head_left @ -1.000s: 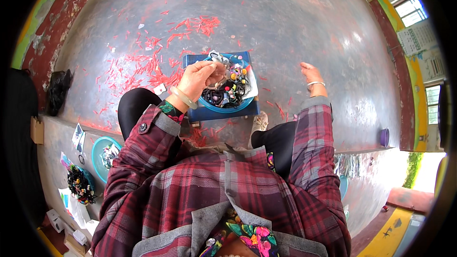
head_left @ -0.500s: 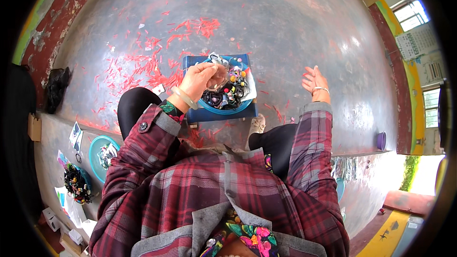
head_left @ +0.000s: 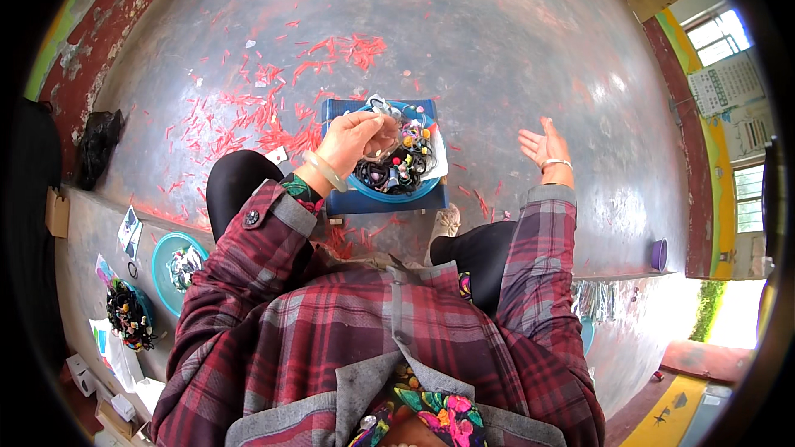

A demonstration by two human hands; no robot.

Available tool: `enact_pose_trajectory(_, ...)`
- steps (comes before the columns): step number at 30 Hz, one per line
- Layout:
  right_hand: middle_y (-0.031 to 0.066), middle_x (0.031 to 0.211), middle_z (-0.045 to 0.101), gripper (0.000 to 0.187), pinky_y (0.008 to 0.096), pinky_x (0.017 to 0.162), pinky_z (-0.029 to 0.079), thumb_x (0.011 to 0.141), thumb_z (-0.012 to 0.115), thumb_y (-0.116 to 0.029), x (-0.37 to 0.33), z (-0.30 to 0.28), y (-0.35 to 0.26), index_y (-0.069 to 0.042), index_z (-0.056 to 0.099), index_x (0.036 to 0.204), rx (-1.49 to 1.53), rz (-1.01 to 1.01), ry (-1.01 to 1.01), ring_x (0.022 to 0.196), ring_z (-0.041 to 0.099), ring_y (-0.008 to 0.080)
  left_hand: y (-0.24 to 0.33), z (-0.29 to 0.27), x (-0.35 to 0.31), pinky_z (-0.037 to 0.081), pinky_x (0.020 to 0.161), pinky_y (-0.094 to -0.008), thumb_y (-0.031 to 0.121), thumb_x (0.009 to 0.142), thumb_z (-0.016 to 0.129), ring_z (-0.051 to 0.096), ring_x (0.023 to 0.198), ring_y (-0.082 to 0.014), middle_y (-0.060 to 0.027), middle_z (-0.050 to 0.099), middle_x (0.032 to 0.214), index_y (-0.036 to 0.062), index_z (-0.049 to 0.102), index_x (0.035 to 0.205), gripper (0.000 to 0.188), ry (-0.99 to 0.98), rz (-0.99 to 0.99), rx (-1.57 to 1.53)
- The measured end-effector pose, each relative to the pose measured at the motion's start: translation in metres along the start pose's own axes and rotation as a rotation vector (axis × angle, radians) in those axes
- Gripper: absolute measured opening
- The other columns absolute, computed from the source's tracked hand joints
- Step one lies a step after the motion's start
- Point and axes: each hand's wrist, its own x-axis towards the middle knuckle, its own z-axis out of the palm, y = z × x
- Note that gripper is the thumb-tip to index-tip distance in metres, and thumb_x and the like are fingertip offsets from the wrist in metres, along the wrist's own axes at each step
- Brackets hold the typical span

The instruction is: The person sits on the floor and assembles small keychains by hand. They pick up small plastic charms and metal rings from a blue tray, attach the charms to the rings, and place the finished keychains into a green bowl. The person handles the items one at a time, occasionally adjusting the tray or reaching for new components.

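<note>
A blue basin [head_left: 396, 196] holds a heap of mostly black hair ties [head_left: 393, 172], some with yellow, red, purple and white pieces on them. It sits on a small blue stool [head_left: 339, 203] in front of me. My left hand [head_left: 352, 142], with a pale bangle at the wrist, hovers over the basin's left side. Its fingers are curled together in a pinch, and what they hold, if anything, is too unclear to name. Well off to the right of the stool, my right hand [head_left: 546, 147] is raised with palm turned up, fingers and thumb apart, holding nothing.
Red scraps [head_left: 248, 120] litter the grey floor, mostly to the left and ahead. At lower left are a teal basin [head_left: 157, 269] with whitish items and a heap of dark hair ties [head_left: 128, 314]. A black bag [head_left: 98, 147] lies near the left wall; a purple container [head_left: 658, 254] stands far right.
My right hand has turned slightly, and its thumb now points up, apart from the fingers. The left hand keeps its pinch over the basin. The whole view has shifted a little.
</note>
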Motion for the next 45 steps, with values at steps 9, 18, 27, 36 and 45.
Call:
enact_pose_trajectory(9, 0.0176, 0.099, 0.061, 0.045, 0.0355, 0.086, 0.044, 0.085, 0.057, -0.036, -0.021, 0.042, -0.02, 0.0, 0.052, 0.111, -0.139, -0.194, -0.105, 0.1, 0.057, 0.0243, 0.004, 0.005, -0.002, 0.048, 0.083, -0.0295, 0.012, 0.092, 0.042, 0.059, 0.095, -0.0214, -0.0128, 0.06, 0.101, -0.0045, 0.057, 0.102, 0.025, -0.027, 0.01, -0.232)
enact_pose_trajectory(18, 0.0022, 0.092, 0.061, 0.034, 0.0202, 0.067, 0.044, 0.078, 0.069, -0.019, -0.097, 0.201, 0.011, -0.001, 0.055, 0.104, -0.044, -0.21, -0.582, 0.079, 0.056, 0.0082, 0.01, 0.006, -0.005, 0.05, 0.083, -0.0281, 0.015, 0.091, 0.046, 0.059, 0.097, -0.0224, -0.0144, 0.059, 0.105, -0.0049, 0.056, 0.105, 0.026, -0.021, 0.026, -0.449)
enact_pose_trajectory(27, -0.0024, 0.077, 0.058, 0.008, 0.018, 0.059, 0.041, 0.078, 0.067, -0.01, -0.095, 0.223, 0.043, -0.005, 0.063, 0.083, 0.065, -0.288, -0.503, 0.067, 0.051, 0.0044, 0.009, 0.009, -0.007, 0.05, 0.083, -0.0283, 0.015, 0.091, 0.047, 0.058, 0.097, -0.0202, -0.0132, 0.059, 0.106, -0.0042, 0.056, 0.106, 0.026, -0.033, 0.031, -0.434)
enact_pose_trajectory(36, -0.0019, 0.074, 0.059, 0.007, 0.0188, 0.059, 0.043, 0.08, 0.064, -0.009, -0.101, 0.22, 0.035, -0.003, 0.062, 0.083, 0.023, -0.338, -0.474, 0.065, 0.053, 0.0051, 0.018, 0.014, -0.011, 0.051, 0.079, -0.0276, 0.012, 0.089, 0.05, 0.06, 0.097, -0.0206, -0.0142, 0.059, 0.108, -0.002, 0.056, 0.108, 0.024, -0.071, 0.02, -0.403)
enact_pose_trajectory(45, 0.001, 0.079, 0.062, 0.01, 0.0207, 0.064, 0.046, 0.08, 0.064, -0.007, -0.101, 0.22, 0.035, -0.001, 0.063, 0.087, 0.011, -0.352, -0.513, 0.071, 0.057, 0.0078, 0.015, 0.016, -0.008, 0.053, 0.066, -0.0237, 0.012, 0.088, 0.054, 0.063, 0.084, -0.0153, -0.0087, 0.064, 0.095, 0.0007, 0.059, 0.101, 0.018, 0.033, -0.065, -0.196)
